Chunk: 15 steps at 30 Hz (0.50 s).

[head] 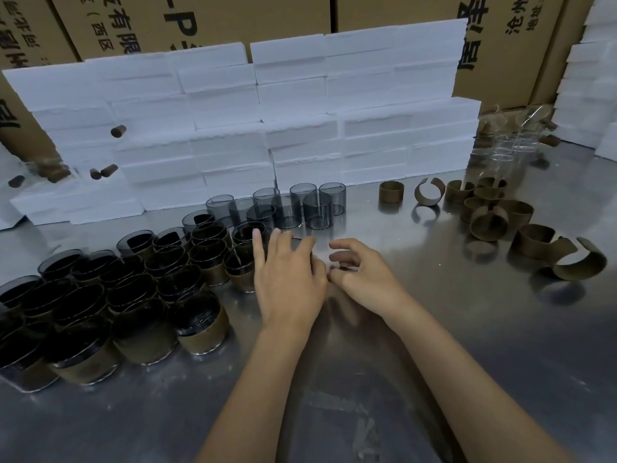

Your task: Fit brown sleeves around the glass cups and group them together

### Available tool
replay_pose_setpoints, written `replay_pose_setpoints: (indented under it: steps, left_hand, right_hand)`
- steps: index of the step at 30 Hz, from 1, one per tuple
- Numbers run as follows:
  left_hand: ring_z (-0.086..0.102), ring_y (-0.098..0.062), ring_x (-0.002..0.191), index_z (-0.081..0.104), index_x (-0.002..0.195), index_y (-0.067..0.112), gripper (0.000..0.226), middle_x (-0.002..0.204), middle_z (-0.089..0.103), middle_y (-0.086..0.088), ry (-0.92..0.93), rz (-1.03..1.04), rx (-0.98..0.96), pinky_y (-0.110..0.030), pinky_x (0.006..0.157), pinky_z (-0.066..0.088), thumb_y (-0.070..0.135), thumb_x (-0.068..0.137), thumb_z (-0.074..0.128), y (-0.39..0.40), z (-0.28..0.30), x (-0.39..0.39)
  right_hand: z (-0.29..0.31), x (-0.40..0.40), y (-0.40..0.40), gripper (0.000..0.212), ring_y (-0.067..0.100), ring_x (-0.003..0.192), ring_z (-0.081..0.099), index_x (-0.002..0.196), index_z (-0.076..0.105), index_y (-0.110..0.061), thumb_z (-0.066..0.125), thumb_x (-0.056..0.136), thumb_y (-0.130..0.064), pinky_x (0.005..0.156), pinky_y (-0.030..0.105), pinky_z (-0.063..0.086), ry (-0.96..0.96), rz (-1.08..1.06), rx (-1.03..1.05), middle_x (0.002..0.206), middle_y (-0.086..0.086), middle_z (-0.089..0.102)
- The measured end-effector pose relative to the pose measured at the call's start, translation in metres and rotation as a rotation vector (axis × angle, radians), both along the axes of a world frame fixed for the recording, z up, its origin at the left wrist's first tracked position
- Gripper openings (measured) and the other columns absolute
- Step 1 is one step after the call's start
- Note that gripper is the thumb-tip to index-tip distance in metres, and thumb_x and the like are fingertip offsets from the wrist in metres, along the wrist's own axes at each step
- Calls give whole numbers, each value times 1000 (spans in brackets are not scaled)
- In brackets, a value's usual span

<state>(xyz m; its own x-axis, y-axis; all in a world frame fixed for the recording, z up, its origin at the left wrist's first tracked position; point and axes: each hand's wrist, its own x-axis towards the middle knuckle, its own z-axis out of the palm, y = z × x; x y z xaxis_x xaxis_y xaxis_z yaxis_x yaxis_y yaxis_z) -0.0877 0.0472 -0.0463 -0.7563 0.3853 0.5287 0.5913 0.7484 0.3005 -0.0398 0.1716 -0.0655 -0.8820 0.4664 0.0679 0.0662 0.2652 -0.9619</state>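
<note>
Glass cups (287, 205), smoky grey and bare, stand clustered on the metal table (434, 345) in front of a wall of white foam blocks (233, 128); cups already wearing brown sleeves (140, 295) are packed together at the left. Loose brown sleeves (490, 218), several split open, lie scattered at the right near some clear glasses (504, 152). Left hand (287, 279) lies fingers straight over a cup that it mostly hides, beside the sleeved group; right hand (360, 272) hovers just beside it, fingers loosely curled, holding nothing.
</note>
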Motion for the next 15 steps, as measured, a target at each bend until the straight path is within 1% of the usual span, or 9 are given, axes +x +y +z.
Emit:
replay_pose_setpoints:
  steps: [1,2,4,7,9,11,12,14,15]
  left_hand:
    - [36,-23,147,64,137,23,40,139,57,-6,28,35,-55,-36,120,-25,28,100,49,-1,1,1]
    - [34,-24,148,64,136,24,40,139,58,-5,37,68,-93,-36,117,-31,29,100,47,-1,3,1]
    - [33,-24,147,62,136,25,40,139,58,-5,36,138,-138,-40,114,-33,31,100,45,-5,4,-1]
    - [34,-26,147,58,141,26,41,144,54,-6,-4,231,-141,-50,121,-21,29,102,46,-13,4,-7]
    - [31,-27,149,55,144,26,42,150,50,-8,-25,263,-145,-53,123,-14,27,103,47,-17,3,-10]
    - [27,-29,151,52,147,24,45,155,45,-11,-7,285,-137,-53,124,-13,22,102,50,-19,2,-12]
    - [25,-31,152,51,148,22,49,157,42,-12,12,288,-123,-52,124,-13,17,99,53,-19,2,-12]
    - [24,-35,153,51,148,16,60,157,41,-18,69,245,-65,-49,125,-11,4,90,59,-17,2,-11]
    - [27,-37,152,53,146,12,63,156,42,-20,95,189,-26,-48,127,-6,-2,85,60,-14,1,-9]
  right_hand:
    - [1,0,1,43,7,104,63,127,62,-25,68,89,-5,79,7,44,-4,-13,-1,116,-1,68]
    - [1,0,2,40,7,104,63,123,63,-26,67,89,-6,77,6,43,-4,-25,-6,115,-1,68]
    - [1,0,3,34,11,105,63,116,64,-27,67,89,-7,80,12,46,-1,-40,-25,113,-1,69]
    - [2,-1,4,27,14,104,64,112,65,-26,63,92,-8,88,23,48,-8,-54,-43,111,0,70]
    - [2,-1,6,24,11,97,64,111,66,-24,62,93,-9,84,22,48,-5,-74,-63,107,-1,71]
    - [2,-1,7,22,10,90,64,110,68,-24,62,94,-10,78,20,48,1,-87,-92,101,-4,71]
    - [2,-1,8,20,11,88,65,107,68,-24,63,94,-10,78,21,49,6,-95,-109,97,-4,71]
    - [3,-1,10,17,13,83,65,100,69,-25,64,94,-10,80,26,51,42,-134,-151,91,-4,71]
    - [3,-1,12,16,12,79,64,97,71,-24,65,94,-10,80,27,52,73,-169,-163,88,-4,70]
